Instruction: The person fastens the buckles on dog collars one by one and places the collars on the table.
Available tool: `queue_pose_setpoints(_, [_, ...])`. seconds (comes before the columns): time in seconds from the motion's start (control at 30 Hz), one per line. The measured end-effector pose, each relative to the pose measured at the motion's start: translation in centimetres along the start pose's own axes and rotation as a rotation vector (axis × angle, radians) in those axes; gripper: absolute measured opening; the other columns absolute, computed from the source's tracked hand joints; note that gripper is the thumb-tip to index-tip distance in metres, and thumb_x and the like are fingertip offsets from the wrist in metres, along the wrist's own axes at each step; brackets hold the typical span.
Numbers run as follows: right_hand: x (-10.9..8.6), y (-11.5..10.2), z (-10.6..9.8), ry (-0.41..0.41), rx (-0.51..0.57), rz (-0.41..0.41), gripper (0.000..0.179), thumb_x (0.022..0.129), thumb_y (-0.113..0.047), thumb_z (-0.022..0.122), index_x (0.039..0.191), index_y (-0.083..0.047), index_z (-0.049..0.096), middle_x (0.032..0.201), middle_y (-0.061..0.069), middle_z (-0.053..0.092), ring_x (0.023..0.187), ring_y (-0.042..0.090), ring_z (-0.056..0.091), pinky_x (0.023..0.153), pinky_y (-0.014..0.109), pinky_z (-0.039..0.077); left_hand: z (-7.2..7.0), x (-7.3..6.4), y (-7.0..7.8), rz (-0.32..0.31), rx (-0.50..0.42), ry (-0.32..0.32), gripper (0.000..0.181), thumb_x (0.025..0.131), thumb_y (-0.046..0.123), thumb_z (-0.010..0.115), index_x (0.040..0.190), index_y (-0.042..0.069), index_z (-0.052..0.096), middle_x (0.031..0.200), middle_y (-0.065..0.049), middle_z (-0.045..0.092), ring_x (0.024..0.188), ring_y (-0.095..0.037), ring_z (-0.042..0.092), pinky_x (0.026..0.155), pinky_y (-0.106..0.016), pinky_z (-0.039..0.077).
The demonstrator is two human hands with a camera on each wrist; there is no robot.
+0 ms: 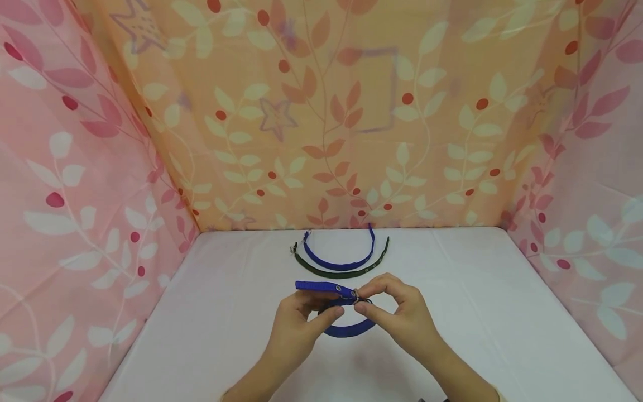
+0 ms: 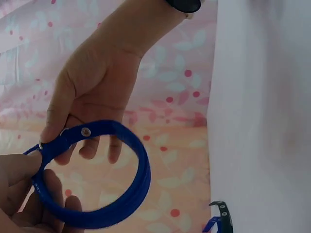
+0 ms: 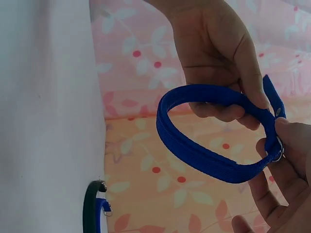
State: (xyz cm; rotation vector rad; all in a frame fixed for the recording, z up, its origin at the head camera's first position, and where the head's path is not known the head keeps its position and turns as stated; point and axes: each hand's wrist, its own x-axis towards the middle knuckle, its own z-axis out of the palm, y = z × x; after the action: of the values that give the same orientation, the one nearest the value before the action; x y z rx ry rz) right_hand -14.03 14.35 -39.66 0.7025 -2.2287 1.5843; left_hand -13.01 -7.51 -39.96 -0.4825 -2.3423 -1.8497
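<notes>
A blue webbing collar is bent into a ring and held above the table between both hands. My left hand grips the strap on the left, its thumb on the band. My right hand pinches the collar at its metal buckle with thumb and fingertips. From the buckle, the strap's free end with metal eyelets extends leftward over the left hand. In the right wrist view the ring shows whole, with fingers covering part of the buckle.
Behind the hands, a second blue collar and a dark green collar lie curved on the white table. Leaf-patterned curtains, orange at the back and pink at the sides, enclose the table.
</notes>
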Motion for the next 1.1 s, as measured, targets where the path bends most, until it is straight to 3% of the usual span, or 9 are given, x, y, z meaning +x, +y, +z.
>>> queue_pose_setpoints(0.17, [0.1, -0.1, 0.0, 0.005, 0.002, -0.011, 0.019, 0.086, -0.014, 0.084, 0.098, -0.026, 0.075, 0.1, -0.009, 0.073, 0.101, 0.013, 0.068, 0.097, 0.031, 0.052, 0.2, -0.1, 0.0, -0.005, -0.115, 0.02, 0.017, 0.091, 0.02, 0.08, 0.107, 0.023, 0.077, 0.11, 0.005, 0.074, 0.103, -0.018, 0.073, 0.093, -0.028, 0.058])
queue_pose_setpoints(0.27, [0.0, 0.1, 0.1, -0.002, -0.032, -0.019, 0.024, 0.088, -0.015, 0.082, 0.106, -0.027, 0.073, 0.101, -0.012, 0.073, 0.101, 0.011, 0.067, 0.097, 0.035, 0.052, 0.2, -0.2, 0.0, 0.003, -0.166, 0.006, 0.017, 0.092, 0.018, 0.078, 0.109, 0.02, 0.077, 0.115, 0.001, 0.072, 0.108, -0.019, 0.072, 0.095, -0.029, 0.057])
queue_pose_setpoints(0.43, [-0.2, 0.5, 0.1, -0.022, -0.106, -0.157, 0.035, 0.09, -0.01, 0.079, 0.12, -0.026, 0.071, 0.106, -0.013, 0.072, 0.104, 0.01, 0.065, 0.094, 0.031, 0.051, 0.4, -0.3, -0.2, 0.052, -0.221, -0.011, 0.018, 0.093, 0.015, 0.076, 0.111, 0.012, 0.078, 0.116, -0.006, 0.069, 0.111, -0.023, 0.071, 0.095, -0.03, 0.057])
queue_pose_setpoints(0.53, [-0.2, 0.7, 0.1, -0.02, -0.113, -0.252, 0.035, 0.089, -0.006, 0.079, 0.118, -0.025, 0.074, 0.106, -0.01, 0.072, 0.104, 0.012, 0.063, 0.092, 0.028, 0.05, 0.5, -0.4, -0.3, 0.065, -0.213, -0.004, 0.017, 0.093, 0.015, 0.076, 0.11, 0.012, 0.078, 0.114, -0.006, 0.069, 0.11, -0.024, 0.07, 0.095, -0.03, 0.057])
queue_pose_setpoints(0.63, [-0.2, 0.8, 0.2, 0.003, -0.105, -0.285, 0.035, 0.086, -0.004, 0.081, 0.114, -0.025, 0.074, 0.107, -0.008, 0.072, 0.104, 0.013, 0.063, 0.093, 0.024, 0.05, 0.7, -0.4, -0.4, 0.067, -0.178, -0.001, 0.015, 0.094, 0.017, 0.076, 0.108, 0.015, 0.079, 0.112, -0.002, 0.07, 0.108, -0.023, 0.07, 0.093, -0.029, 0.058])
queue_pose_setpoints(0.83, [-0.1, 0.6, 0.3, 0.027, -0.052, -0.255, 0.028, 0.085, -0.004, 0.083, 0.102, -0.024, 0.073, 0.109, -0.003, 0.073, 0.106, 0.016, 0.065, 0.093, 0.023, 0.053, 1.1, -0.5, -0.5, 0.067, -0.075, -0.042, 0.012, 0.094, 0.019, 0.076, 0.106, 0.022, 0.08, 0.109, 0.007, 0.073, 0.104, -0.018, 0.07, 0.087, -0.03, 0.06])
queue_pose_setpoints(1.1, [-0.1, 0.2, 0.1, -0.011, 0.006, -0.205, 0.032, 0.087, 0.0, 0.078, 0.11, -0.021, 0.073, 0.106, -0.005, 0.071, 0.103, 0.015, 0.065, 0.093, 0.025, 0.053, 1.3, -0.6, -0.5, 0.14, -0.06, -0.031, 0.012, 0.095, 0.02, 0.075, 0.107, 0.02, 0.079, 0.11, 0.008, 0.073, 0.103, -0.017, 0.071, 0.088, -0.031, 0.06])
